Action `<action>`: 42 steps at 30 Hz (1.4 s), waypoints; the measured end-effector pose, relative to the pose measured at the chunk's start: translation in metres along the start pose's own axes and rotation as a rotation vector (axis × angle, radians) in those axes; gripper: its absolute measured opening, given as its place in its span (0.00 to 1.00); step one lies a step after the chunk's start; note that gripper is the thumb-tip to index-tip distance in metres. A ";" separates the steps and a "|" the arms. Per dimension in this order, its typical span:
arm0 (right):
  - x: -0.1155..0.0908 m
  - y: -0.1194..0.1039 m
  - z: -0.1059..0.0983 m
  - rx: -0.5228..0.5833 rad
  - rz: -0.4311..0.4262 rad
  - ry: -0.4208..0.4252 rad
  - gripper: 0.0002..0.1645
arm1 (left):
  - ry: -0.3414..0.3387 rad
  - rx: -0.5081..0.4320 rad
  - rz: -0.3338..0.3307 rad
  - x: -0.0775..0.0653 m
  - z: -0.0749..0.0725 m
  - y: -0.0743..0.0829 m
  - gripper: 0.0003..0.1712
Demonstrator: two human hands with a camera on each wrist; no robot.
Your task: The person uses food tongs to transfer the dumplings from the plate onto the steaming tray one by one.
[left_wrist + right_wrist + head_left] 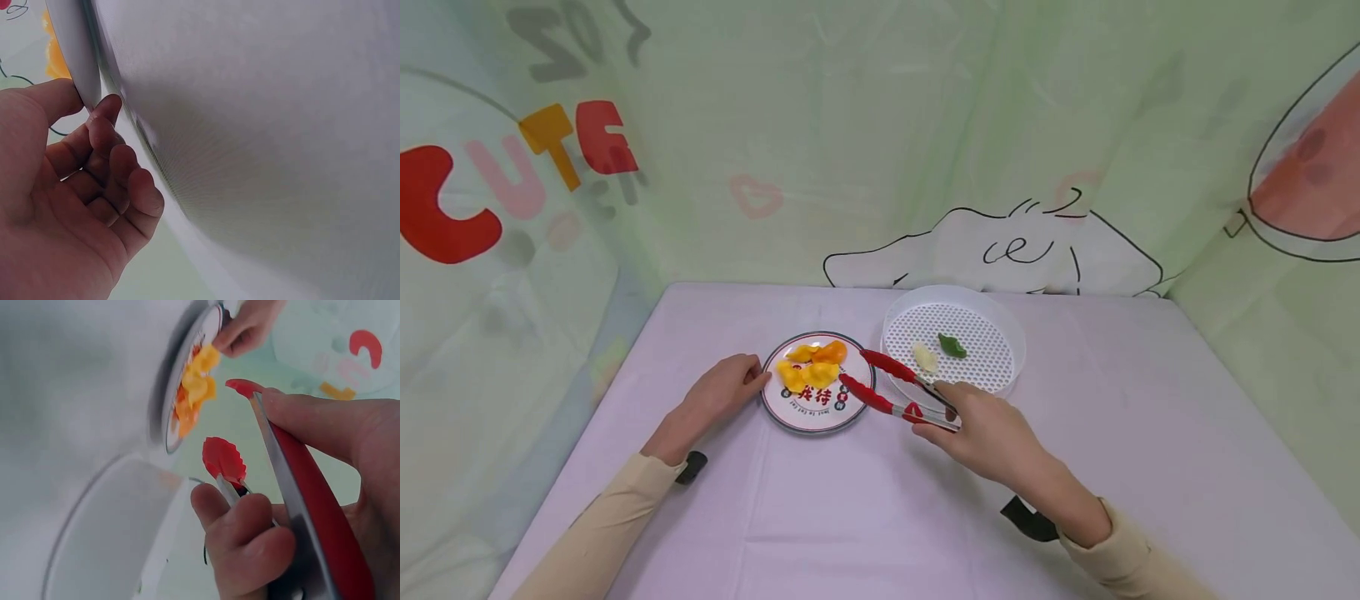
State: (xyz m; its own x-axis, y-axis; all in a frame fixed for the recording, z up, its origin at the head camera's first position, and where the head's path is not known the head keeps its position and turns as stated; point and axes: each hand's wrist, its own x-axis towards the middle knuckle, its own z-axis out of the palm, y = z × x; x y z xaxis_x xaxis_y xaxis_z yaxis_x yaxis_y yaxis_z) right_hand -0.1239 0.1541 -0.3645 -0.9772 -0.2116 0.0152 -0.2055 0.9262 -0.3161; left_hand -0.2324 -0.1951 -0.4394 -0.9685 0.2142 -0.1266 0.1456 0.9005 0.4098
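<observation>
My left hand (pixel 722 388) pinches the left rim of a round white plate (pixel 808 421) with a dark edge and red lettering. In the left wrist view, its thumb and fingertips meet at the plate's edge (pixel 78 50). Several yellow and orange dumpling-like pieces (pixel 820 374) lie on the plate. My right hand (pixel 992 435) grips metal tongs with red tips (pixel 887 365). The tongs' two arms stand apart, with nothing between them, over the plate's right side. The right wrist view shows the red tips (pixel 224 459) apart, near the pieces (pixel 197 387).
Behind the tongs, a round white perforated tray (pixel 981 333) with a raised wall holds one pale piece (pixel 925 357) and one green piece (pixel 952 345). A pale cloth covers the table (pixel 850 517). Printed curtains (pixel 850 125) hang at the back and sides.
</observation>
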 end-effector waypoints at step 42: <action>0.021 -0.020 0.051 -0.035 -0.094 0.062 0.28 | -0.001 -0.011 0.002 0.000 -0.002 0.000 0.14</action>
State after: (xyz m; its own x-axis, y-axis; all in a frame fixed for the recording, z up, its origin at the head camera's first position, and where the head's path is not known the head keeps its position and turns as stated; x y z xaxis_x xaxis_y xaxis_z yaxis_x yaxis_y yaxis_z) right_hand -0.1375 0.1150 -0.4059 -0.9547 -0.2793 0.1022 -0.2970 0.9137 -0.2775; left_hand -0.2321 -0.1954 -0.4378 -0.9681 0.2166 -0.1261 0.1457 0.8957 0.4202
